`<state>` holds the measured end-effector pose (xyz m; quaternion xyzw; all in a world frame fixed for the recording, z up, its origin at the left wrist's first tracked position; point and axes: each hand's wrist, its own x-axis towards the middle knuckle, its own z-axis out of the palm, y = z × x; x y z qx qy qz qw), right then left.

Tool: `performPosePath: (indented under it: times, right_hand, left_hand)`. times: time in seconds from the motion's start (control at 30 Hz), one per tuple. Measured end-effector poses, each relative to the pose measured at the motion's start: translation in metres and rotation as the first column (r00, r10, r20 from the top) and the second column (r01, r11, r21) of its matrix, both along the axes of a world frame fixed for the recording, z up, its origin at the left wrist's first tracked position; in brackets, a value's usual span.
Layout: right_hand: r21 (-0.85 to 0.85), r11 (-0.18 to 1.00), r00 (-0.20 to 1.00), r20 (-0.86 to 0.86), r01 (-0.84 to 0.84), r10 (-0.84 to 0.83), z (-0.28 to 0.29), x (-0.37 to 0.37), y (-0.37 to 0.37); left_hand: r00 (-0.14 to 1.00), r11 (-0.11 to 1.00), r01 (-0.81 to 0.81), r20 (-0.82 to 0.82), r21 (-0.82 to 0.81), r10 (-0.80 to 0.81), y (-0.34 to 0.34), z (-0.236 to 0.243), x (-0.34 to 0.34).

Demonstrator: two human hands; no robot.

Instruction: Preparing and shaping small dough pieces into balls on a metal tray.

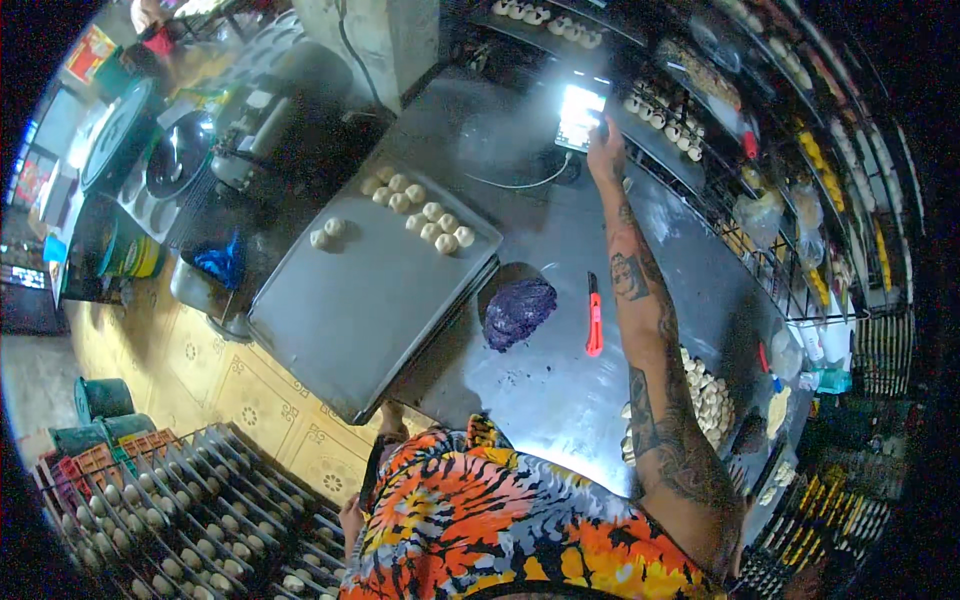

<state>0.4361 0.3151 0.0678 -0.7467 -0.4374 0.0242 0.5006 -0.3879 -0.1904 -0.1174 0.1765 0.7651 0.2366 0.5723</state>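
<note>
Right fingers (605,142), part-curled, touch the phone (579,118) at their left, grip unclear (left hand's indiscernible); phone use presumably in hand, next needing steady contact.

Tattoos (630,277) mark one arm (648,335), orange splashes the shirt (470,510).

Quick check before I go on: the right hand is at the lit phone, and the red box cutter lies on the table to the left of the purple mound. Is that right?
Not quite: the head view shows the red box cutter to the right of the purple mound. The right hand is indeed at the lit phone.
</note>
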Motion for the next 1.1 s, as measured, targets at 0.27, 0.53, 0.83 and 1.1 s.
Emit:
performPosePath:
  times: [0.27, 0.53, 0.83, 1.1]
  right_hand:
    - [-0.011, 1.0, 0.998, 0.059, 0.024, -0.023, -0.021, -0.005, 0.009]
    - [0.215, 0.977, 0.95, 0.304, 0.006, -0.073, -0.055, 0.039, 0.016]
    - [0.013, 1.0, 0.997, -0.073, 0.022, -0.021, 0.027, -0.035, -0.008]
    - [0.142, 0.987, 0.992, 0.089, 0.074, -0.087, 0.004, -0.028, 0.009]
  left_hand:
    - [0.994, 0.997, 0.073, -0.075, -0.008, -0.073, -0.001, 0.006, 0.008]
    - [0.975, 0.982, 0.189, -0.116, -0.013, -0.189, 0.014, 0.007, 0.01]
    - [0.968, 0.978, 0.209, -0.146, 0.009, -0.206, 0.009, 0.038, 0.009]
    - [0.919, 0.942, 0.334, -0.231, 0.021, -0.321, 0.026, 0.059, 0.027]
